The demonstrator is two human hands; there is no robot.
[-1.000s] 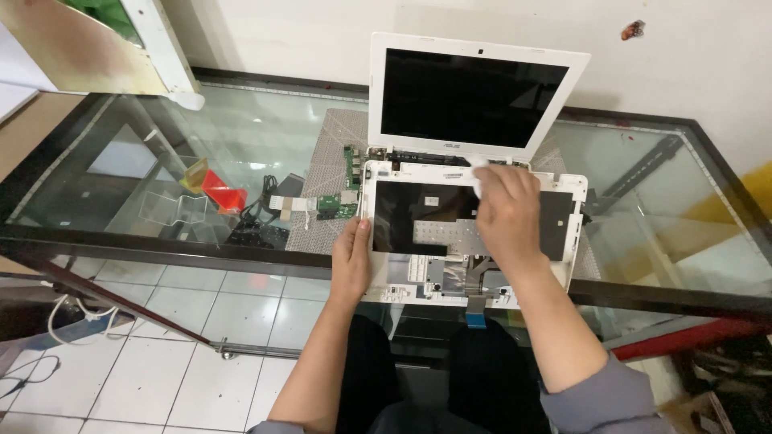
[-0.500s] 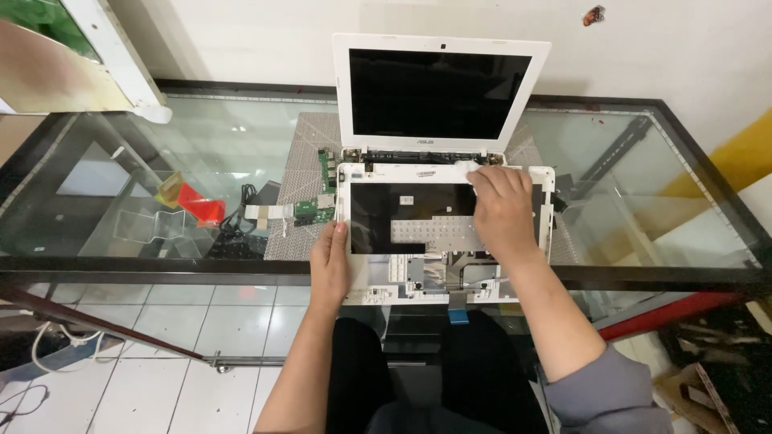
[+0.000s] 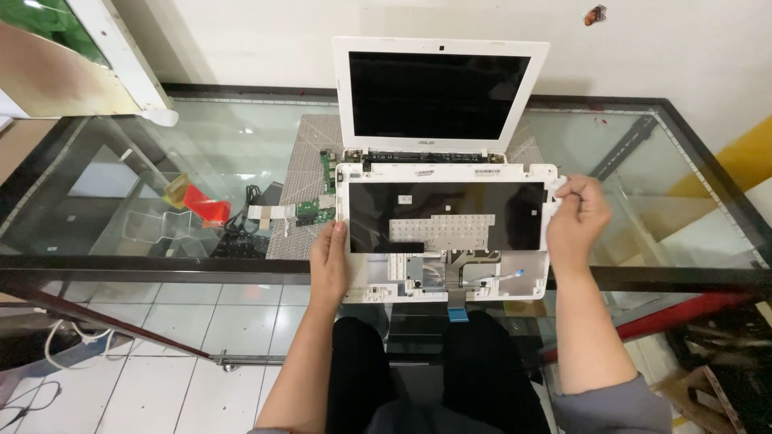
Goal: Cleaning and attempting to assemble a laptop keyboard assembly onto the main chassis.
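Observation:
A white laptop stands open on a glass table, its dark screen upright. In front of it lies the white palm-rest cover, underside up, showing the black back of the keyboard, a metal plate and flat ribbon cables. My left hand grips the cover's left edge, thumb on top. My right hand pinches the cover's right edge near the top corner. A blue-tipped ribbon cable hangs off the front edge.
A green circuit board with a white ribbon lies left of the cover on a grey mat. Under the glass table sit a red object, black cables and clear plastic stands. A black frame edges the table; white tiled floor lies below.
My right hand has moved from the middle of the keyboard back to the cover's right edge. The left hand stayed on the left edge. The camera view has shifted slightly.

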